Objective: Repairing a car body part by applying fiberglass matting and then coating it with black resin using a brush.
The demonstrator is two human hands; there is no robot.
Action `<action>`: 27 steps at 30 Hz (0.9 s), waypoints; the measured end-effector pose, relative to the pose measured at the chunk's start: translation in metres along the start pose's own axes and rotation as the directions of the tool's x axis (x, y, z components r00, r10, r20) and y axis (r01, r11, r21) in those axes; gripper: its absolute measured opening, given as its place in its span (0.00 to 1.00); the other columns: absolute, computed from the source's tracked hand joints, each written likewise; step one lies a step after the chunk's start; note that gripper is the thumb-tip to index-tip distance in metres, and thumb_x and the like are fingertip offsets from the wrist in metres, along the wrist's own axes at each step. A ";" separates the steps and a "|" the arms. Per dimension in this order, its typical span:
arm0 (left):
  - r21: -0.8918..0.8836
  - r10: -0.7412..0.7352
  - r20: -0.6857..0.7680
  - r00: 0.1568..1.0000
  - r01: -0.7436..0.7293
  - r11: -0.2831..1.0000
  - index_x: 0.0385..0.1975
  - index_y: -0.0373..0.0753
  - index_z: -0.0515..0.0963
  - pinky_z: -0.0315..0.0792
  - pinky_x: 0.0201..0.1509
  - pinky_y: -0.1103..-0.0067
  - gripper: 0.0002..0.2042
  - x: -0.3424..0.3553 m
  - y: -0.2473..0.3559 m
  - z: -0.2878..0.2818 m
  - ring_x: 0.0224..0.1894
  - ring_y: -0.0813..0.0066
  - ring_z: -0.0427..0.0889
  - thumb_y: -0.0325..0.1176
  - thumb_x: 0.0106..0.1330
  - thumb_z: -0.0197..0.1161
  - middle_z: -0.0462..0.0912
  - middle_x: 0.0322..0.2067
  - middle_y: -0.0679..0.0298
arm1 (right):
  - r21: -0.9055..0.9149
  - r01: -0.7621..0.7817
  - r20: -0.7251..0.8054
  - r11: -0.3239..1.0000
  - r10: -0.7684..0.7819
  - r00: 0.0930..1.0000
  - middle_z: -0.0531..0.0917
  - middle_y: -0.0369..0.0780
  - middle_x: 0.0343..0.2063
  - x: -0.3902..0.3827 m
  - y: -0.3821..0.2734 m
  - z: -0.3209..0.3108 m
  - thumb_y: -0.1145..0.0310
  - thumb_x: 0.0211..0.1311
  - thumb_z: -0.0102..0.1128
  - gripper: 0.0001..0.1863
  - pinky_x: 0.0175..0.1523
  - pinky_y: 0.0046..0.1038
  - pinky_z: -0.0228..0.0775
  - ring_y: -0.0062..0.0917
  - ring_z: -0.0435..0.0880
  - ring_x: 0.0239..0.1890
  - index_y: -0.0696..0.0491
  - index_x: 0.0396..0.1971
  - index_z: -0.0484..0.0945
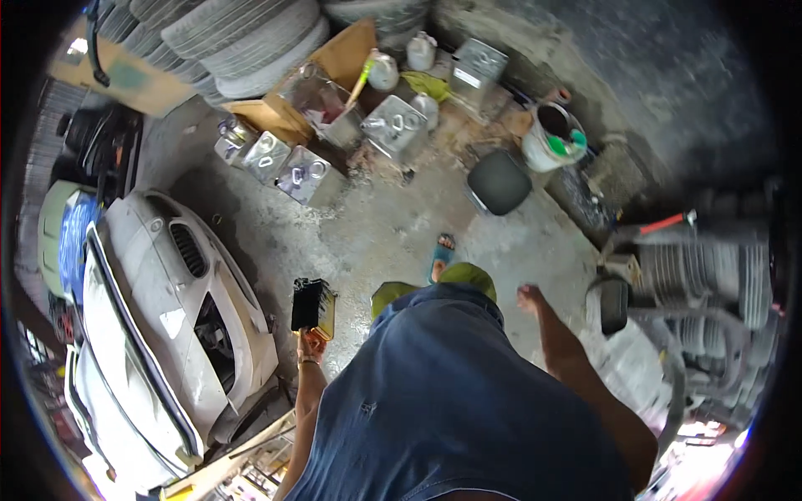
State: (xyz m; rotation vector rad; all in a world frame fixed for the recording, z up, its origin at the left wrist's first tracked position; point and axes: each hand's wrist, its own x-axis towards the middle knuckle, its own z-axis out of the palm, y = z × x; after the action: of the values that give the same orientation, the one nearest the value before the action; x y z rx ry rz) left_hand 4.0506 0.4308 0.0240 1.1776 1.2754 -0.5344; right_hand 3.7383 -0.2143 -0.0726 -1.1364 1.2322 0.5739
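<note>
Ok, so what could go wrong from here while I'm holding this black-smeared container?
The container seems supported only by your left hand, so it might slip. Its black smears could mark the pale car bumper if they touch. Your open-toed sandal would give little protection if it fell.

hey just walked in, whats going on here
The person's left hand has its grip on a boxy container with yellow sides and a dark top. The right hand is out over the concrete floor, with nothing visible in it. Ahead are silver tins, a white bucket and a dark stool; a pale car bumper is at the left.
</note>
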 end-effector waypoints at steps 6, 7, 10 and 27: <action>-0.181 -0.036 -0.122 0.992 0.013 0.983 0.23 0.49 0.73 0.73 0.25 0.76 0.15 0.004 0.018 0.036 0.22 0.70 0.75 0.53 0.51 0.65 0.75 0.21 0.70 | -0.662 0.711 0.239 0.238 -0.832 0.501 0.82 0.45 0.31 0.084 -0.436 0.092 0.66 0.62 0.56 0.10 0.41 0.34 0.70 0.34 0.81 0.36 0.59 0.33 0.75; -0.159 -0.048 -0.259 0.965 0.006 0.987 0.22 0.50 0.73 0.74 0.27 0.74 0.15 0.012 0.014 0.041 0.23 0.70 0.75 0.53 0.50 0.65 0.75 0.21 0.71 | -0.672 0.716 0.278 0.189 -0.832 0.480 0.83 0.46 0.34 0.056 -0.505 0.131 0.67 0.63 0.54 0.10 0.43 0.33 0.71 0.35 0.82 0.38 0.59 0.36 0.76; -0.219 -0.149 -0.175 0.973 0.109 0.970 0.43 0.50 0.72 0.75 0.41 0.67 0.28 0.042 0.009 0.054 0.43 0.66 0.72 0.59 0.46 0.68 0.71 0.45 0.65 | -0.690 0.722 0.472 0.056 -0.721 0.507 0.82 0.46 0.41 0.030 -0.666 0.221 0.66 0.65 0.52 0.15 0.49 0.30 0.70 0.29 0.81 0.45 0.57 0.47 0.76; -0.259 -0.012 -0.216 0.976 -0.045 0.965 0.26 0.45 0.74 0.75 0.41 0.75 0.11 0.069 0.205 0.217 0.32 0.74 0.79 0.44 0.60 0.65 0.77 0.26 0.69 | -0.967 0.232 0.250 -0.103 -0.547 0.799 0.82 0.46 0.42 0.284 -0.904 0.393 0.49 0.59 0.58 0.27 0.50 0.42 0.72 0.42 0.81 0.47 0.56 0.50 0.75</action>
State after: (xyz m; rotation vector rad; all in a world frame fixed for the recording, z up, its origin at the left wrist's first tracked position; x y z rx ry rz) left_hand 4.3412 0.3336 0.0079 1.0415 1.4712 -0.2181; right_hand 4.7622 -0.2670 -0.0417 -2.8137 0.3284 0.8575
